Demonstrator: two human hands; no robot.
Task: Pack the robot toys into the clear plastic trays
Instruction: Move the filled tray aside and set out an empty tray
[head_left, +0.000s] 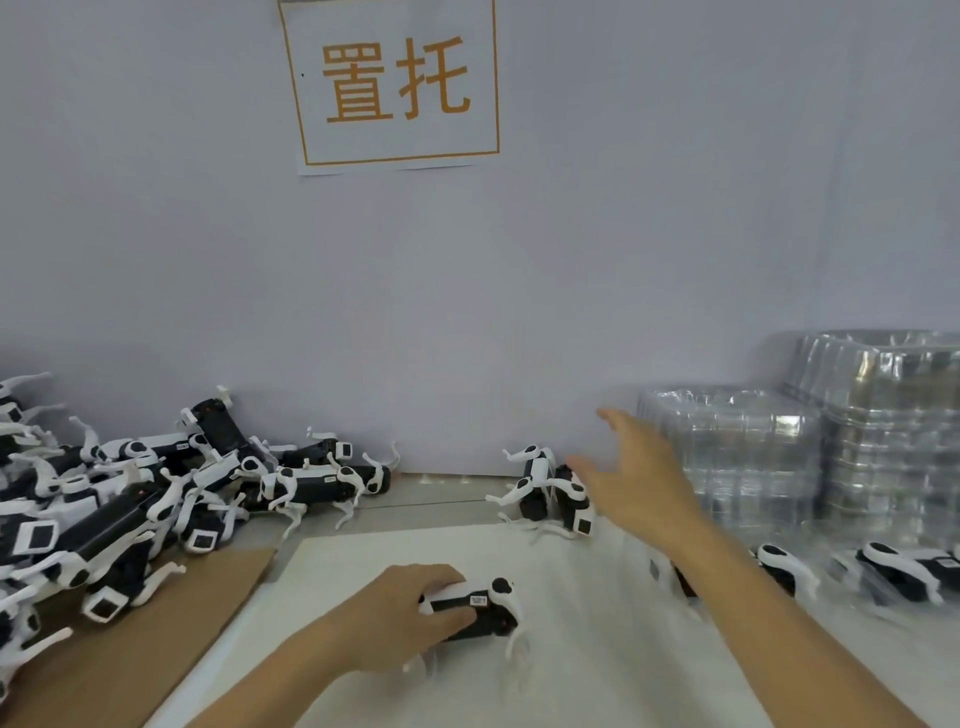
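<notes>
The left hand (400, 618) grips a black-and-white robot dog toy (478, 613) on the white mat (597, 649), fingers curled round its body, likely steadying it for packing. The right hand (639, 478), fingers spread and empty, reaches toward the stack of clear plastic trays (737, 457), presumably to fetch one.

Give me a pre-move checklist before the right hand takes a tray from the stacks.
1. Left hand holds a robot toy on the white sheet: ok.
2. Right hand free, fingers spread: ok.
3. Clear tray stacks beside the right hand: ok.
4. Hand touching a tray: not ok, still apart.
5. Two toys near the reach path: ok, left of the hand.
6. Top tray separates singly: cannot tell.
</notes>
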